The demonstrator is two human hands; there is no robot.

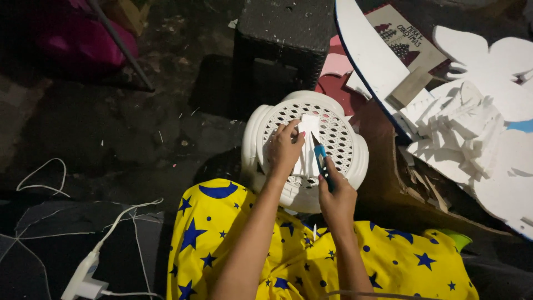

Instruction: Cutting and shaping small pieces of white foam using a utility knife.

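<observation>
A white plastic stool [261, 130] with a latticed seat stands in front of my knees. On its seat lies a small white foam piece [308, 128]. My left hand [285, 150] presses down on that piece with its fingers spread over the left side. My right hand [337, 194] grips a blue-handled utility knife [320, 158], whose blade tip touches the foam piece's right side. My lap is covered by yellow cloth with blue stars and moons [288, 255].
A heap of white foam cut-outs and offcuts [472, 128] lies to the right on brown cardboard [388, 183]. A dark woven stool [283, 33] stands behind the white one. A white power adapter with cables [83, 280] lies on the dark floor at lower left.
</observation>
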